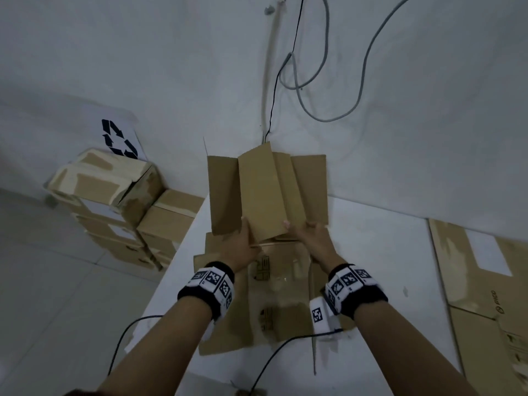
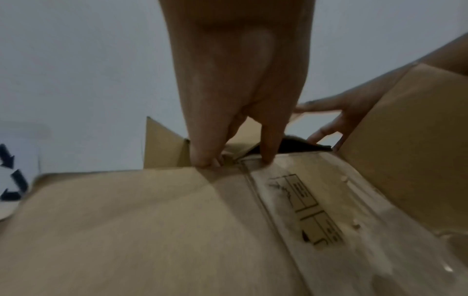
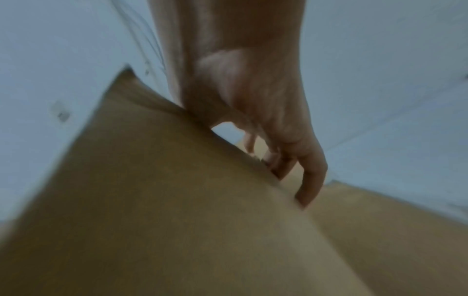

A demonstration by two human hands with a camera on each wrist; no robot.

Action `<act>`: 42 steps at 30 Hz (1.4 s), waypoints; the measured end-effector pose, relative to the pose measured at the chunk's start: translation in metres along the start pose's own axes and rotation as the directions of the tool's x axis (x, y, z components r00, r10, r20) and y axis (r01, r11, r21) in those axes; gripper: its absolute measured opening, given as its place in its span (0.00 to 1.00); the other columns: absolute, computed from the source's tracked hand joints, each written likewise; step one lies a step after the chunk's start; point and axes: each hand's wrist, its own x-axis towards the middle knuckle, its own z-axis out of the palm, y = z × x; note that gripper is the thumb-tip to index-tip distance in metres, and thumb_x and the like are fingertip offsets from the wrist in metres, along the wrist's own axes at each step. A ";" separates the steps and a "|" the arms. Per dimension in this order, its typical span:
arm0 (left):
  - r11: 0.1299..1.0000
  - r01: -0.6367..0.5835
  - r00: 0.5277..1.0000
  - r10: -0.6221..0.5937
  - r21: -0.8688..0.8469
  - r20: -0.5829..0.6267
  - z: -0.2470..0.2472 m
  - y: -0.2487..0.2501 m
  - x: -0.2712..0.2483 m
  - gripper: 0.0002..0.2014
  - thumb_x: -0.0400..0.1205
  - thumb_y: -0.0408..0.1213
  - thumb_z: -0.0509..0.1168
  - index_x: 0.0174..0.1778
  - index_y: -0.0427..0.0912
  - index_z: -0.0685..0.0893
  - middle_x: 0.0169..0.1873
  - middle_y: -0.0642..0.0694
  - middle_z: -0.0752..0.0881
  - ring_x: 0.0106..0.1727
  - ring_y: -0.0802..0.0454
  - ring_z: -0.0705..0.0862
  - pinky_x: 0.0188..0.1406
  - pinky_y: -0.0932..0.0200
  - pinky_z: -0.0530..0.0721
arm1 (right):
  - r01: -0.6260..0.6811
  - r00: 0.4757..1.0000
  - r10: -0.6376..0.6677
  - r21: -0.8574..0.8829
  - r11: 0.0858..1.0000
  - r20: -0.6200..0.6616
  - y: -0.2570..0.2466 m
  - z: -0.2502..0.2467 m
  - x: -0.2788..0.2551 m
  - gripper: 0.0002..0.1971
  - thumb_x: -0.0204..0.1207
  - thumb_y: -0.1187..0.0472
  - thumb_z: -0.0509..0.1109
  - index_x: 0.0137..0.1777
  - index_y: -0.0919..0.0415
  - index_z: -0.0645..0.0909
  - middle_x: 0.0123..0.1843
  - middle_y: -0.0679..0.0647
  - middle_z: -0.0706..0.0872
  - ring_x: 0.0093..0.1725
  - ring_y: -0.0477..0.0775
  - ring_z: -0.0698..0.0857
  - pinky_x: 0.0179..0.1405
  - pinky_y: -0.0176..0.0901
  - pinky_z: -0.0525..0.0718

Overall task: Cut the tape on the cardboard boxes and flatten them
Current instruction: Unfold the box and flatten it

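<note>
White table (image 1: pixel 380 252) running from the wall toward the camera, with white wall (image 1: pixel 143 52) behind and loose grey cables (image 1: pixel 320 90) hanging down it. Stack of taped cardboard boxes (image 1: pixel 120 212) off the table's left edge on the floor, a sheet with a black recycling sign (image 1: pixel 118 137) leaning on the wall behind them. Flattened boxes (image 1: pixel 483 284) lying at the table's right side, one with a white label.

Opened box (image 1: pixel 265 192) in the middle of the table, up against the wall, its flaps standing up and splayed toward the far side, its near panel lying flat on the table with clear tape (image 1: pixel 281 270) and printed marks on it. Seen from the left wrist, that same panel (image 2: pixel 152 220) spread below the fingers.

Left hand (image 1: pixel 243 247) gripping the near left edge of the raised flaps, fingers (image 2: pixel 202 152) curled down over the cardboard fold. Right hand (image 1: pixel 311 241) holding the near right edge of the flaps, thumb on one side and fingers (image 3: pixel 311 180) curled over the other; blurred in the right wrist view. Banded trackers (image 1: pixel 211 284) on both wrists, thin black wires (image 1: pixel 274 355) trailing back over the table.
</note>
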 end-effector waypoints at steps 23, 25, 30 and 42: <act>0.980 0.106 0.813 -0.182 -0.167 -0.552 0.110 -0.099 0.002 0.32 0.83 0.43 0.55 0.81 0.31 0.59 0.78 0.30 0.63 0.79 0.33 0.62 0.79 0.37 0.61 | 0.009 0.990 -0.047 -0.268 0.963 -0.133 0.114 -0.014 -0.009 0.36 0.70 0.64 0.77 0.78 0.53 0.68 0.73 0.54 0.74 0.72 0.59 0.75 0.67 0.53 0.74; 0.991 -0.087 0.906 0.121 0.101 -0.405 0.126 -0.102 -0.014 0.30 0.86 0.45 0.54 0.83 0.35 0.60 0.82 0.34 0.59 0.83 0.36 0.56 0.82 0.37 0.51 | -0.070 0.960 -0.061 -0.445 0.893 -0.274 0.137 0.002 -0.018 0.39 0.69 0.65 0.73 0.81 0.54 0.65 0.78 0.59 0.69 0.75 0.64 0.70 0.73 0.61 0.69; 0.946 -0.214 0.950 0.259 0.243 -0.173 0.154 -0.115 -0.026 0.30 0.87 0.53 0.42 0.84 0.46 0.58 0.84 0.43 0.54 0.85 0.44 0.52 0.81 0.38 0.42 | 0.207 0.926 -0.361 -0.644 0.737 -0.114 0.169 0.066 -0.045 0.37 0.73 0.60 0.65 0.83 0.55 0.59 0.84 0.59 0.63 0.82 0.60 0.65 0.77 0.67 0.66; 0.904 -0.232 0.945 0.297 0.359 -0.137 0.156 -0.120 -0.028 0.31 0.85 0.52 0.46 0.85 0.48 0.53 0.85 0.47 0.51 0.86 0.49 0.49 0.82 0.35 0.43 | 0.293 0.926 -0.375 -0.701 0.651 0.039 0.198 0.089 -0.048 0.31 0.86 0.41 0.52 0.87 0.39 0.47 0.89 0.45 0.43 0.88 0.53 0.42 0.84 0.65 0.45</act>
